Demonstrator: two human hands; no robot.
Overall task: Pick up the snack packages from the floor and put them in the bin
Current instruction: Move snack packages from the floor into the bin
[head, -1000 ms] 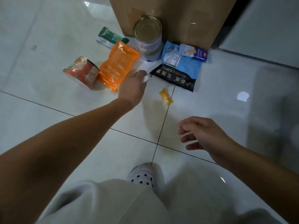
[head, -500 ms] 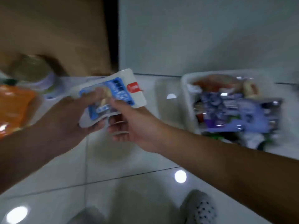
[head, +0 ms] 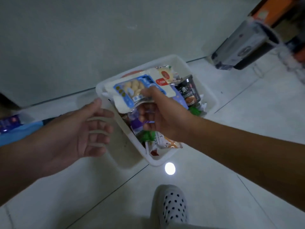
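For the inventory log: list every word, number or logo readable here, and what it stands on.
No text can be read outright.
On the blue-and-white snack package held in the right hand: white print and a red logo, too blurred.
On the black cup in the bin: white characters, too blurred.
On the pale packet behind it: a round red label, too blurred.

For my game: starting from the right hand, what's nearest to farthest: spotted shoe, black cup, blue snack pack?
1. Blue snack pack, pinched in the right hand, above the bin.
2. Black cup, inside the bin, farther right.
3. Spotted shoe, lowest in view.
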